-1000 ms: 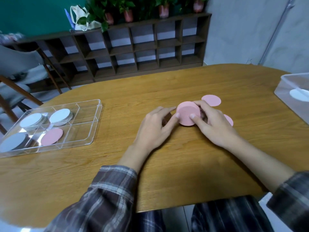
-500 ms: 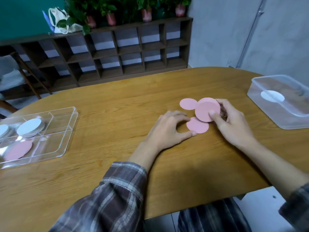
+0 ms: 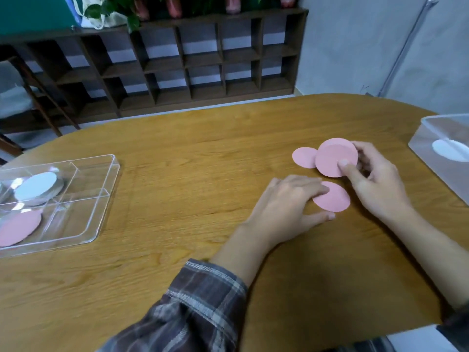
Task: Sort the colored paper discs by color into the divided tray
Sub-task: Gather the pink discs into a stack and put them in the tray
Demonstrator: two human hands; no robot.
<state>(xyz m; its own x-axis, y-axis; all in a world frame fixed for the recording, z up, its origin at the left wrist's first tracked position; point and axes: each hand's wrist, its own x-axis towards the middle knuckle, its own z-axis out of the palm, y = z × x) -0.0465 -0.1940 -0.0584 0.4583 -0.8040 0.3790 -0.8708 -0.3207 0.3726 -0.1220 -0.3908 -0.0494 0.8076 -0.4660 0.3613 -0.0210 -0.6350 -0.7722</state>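
My right hand (image 3: 375,181) pinches a small stack of pink discs (image 3: 333,158), thumb on its front face, held tilted just above the table. A single pink disc (image 3: 303,157) lies flat to the left of the stack. Another pink disc (image 3: 335,198) lies nearer me, and the fingertips of my left hand (image 3: 286,209) rest on its left edge, fingers fairly straight. The clear divided tray (image 3: 101,199) sits at the far left. It holds white discs (image 3: 38,186) in a back compartment and a pink disc (image 3: 17,227) in a front one.
A clear plastic box (image 3: 431,133) with a white disc (image 3: 449,149) inside stands at the right table edge. Beyond the table are a dark wooden shelf unit (image 3: 177,62) with potted plants and a chair (image 3: 20,97) at the left.
My right hand carried the pink stack away from my left hand, up and to the right. My left hand let go of the stack and now touches the lone pink disc nearer me.
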